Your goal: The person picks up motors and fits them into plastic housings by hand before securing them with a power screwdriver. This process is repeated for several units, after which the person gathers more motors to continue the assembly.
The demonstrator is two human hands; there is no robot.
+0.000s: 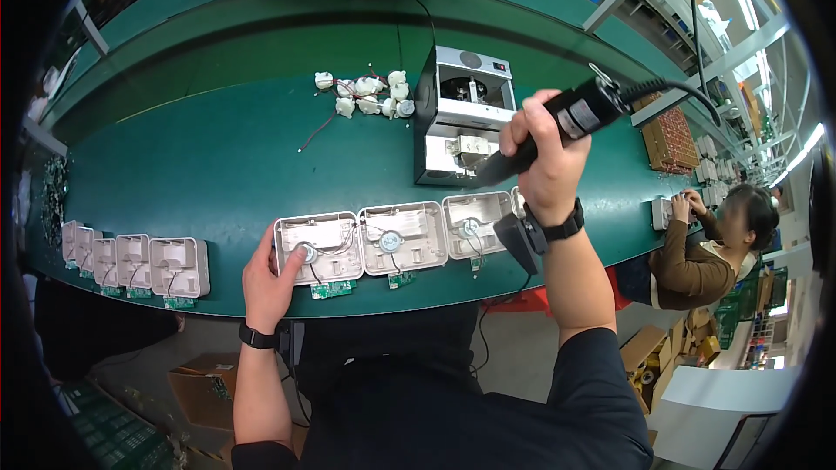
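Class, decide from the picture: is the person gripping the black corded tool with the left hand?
No: the right hand grips the black corded tool, while the left hand holds a white housing.

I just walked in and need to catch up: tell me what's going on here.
The person's right hand grips a black corded tool, its blurred lower end in front of a box-shaped machine. The left hand holds the leftmost white housing of the near row, thumb at its round disc. More housings stand to the left; another person is at the right.
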